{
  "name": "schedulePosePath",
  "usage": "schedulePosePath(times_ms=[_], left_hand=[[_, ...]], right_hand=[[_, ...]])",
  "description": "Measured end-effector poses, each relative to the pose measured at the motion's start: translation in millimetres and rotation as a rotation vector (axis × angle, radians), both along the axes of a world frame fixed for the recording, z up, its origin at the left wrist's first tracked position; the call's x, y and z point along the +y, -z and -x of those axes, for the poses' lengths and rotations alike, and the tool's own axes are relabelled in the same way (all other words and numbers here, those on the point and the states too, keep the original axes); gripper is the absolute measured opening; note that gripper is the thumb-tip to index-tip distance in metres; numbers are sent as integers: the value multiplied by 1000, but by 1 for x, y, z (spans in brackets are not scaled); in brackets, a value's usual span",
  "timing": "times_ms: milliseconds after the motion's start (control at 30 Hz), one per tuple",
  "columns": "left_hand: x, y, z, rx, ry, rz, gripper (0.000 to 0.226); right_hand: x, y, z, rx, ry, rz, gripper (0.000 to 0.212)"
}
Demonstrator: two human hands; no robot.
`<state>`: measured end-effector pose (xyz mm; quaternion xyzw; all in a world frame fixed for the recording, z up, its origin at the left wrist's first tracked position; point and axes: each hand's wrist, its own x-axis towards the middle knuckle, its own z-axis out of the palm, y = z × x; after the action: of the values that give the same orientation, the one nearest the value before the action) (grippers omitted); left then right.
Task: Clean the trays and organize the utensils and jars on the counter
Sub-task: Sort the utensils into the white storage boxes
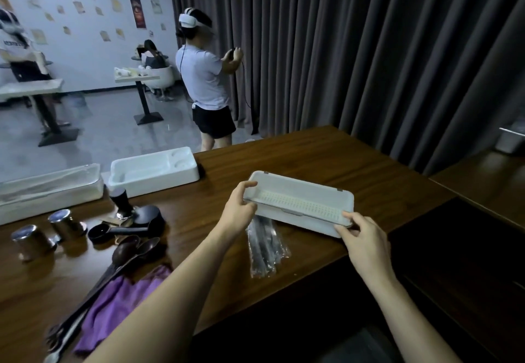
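A white rectangular tray (298,200) with a slotted strip along its middle is lifted above the brown counter (326,158). My left hand (240,206) grips its left end and my right hand (362,235) pinches its near right corner. Beneath it lies a clear plastic packet of dark utensils (265,246). Two more white trays (154,169) (48,189) sit at the counter's far left. Two steel jars (66,223) (29,240) stand at the left. Dark spoons (130,249), a black scoop (113,230) and a tamper (122,202) lie between them and my left arm.
A purple cloth (113,306) lies near the counter's front edge, under long-handled utensils (74,323). A person wearing a headset (207,78) stands beyond the counter by dark curtains. Small tables (139,78) stand on the floor behind. A lower dark surface (483,181) lies to the right.
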<state>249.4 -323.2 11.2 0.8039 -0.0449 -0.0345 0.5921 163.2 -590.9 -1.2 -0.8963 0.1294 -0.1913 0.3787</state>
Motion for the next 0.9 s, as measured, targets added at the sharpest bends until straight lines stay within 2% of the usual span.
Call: schedulePosePath(times_ms=[133, 267, 433, 533, 567, 633, 667, 733, 800, 900], left_hand=[[-30, 9, -32, -15, -25, 8, 59], [-51, 21, -68, -64, -25, -29, 77], [-76, 29, -82, -58, -209, -21, 89], [-93, 34, -60, -153, -194, -214, 85], [-96, 40, -54, -179, -167, -302, 90], [-96, 57, -50, -205, -136, -542, 102], [-96, 65, -50, -207, -122, -682, 100], [-95, 74, -43, -223, -91, -887, 78], [-91, 80, -36, -279, -94, -1001, 58], [-79, 84, -28, -257, -173, -1076, 54]], right_hand=[[-22, 11, -19, 15, -19, 22, 28], [-37, 21, -35, 9, -65, 33, 25], [-44, 37, -42, -8, -180, 157, 34], [-46, 40, -49, -65, -147, 332, 37], [-47, 40, -52, -96, -143, 363, 36], [-48, 41, -60, -126, -191, 378, 32], [-47, 42, -64, -116, -233, 366, 30], [-45, 43, -70, -101, -313, 325, 29], [-39, 42, -73, -113, -345, 300, 31], [-27, 37, -78, -136, -330, 293, 34]])
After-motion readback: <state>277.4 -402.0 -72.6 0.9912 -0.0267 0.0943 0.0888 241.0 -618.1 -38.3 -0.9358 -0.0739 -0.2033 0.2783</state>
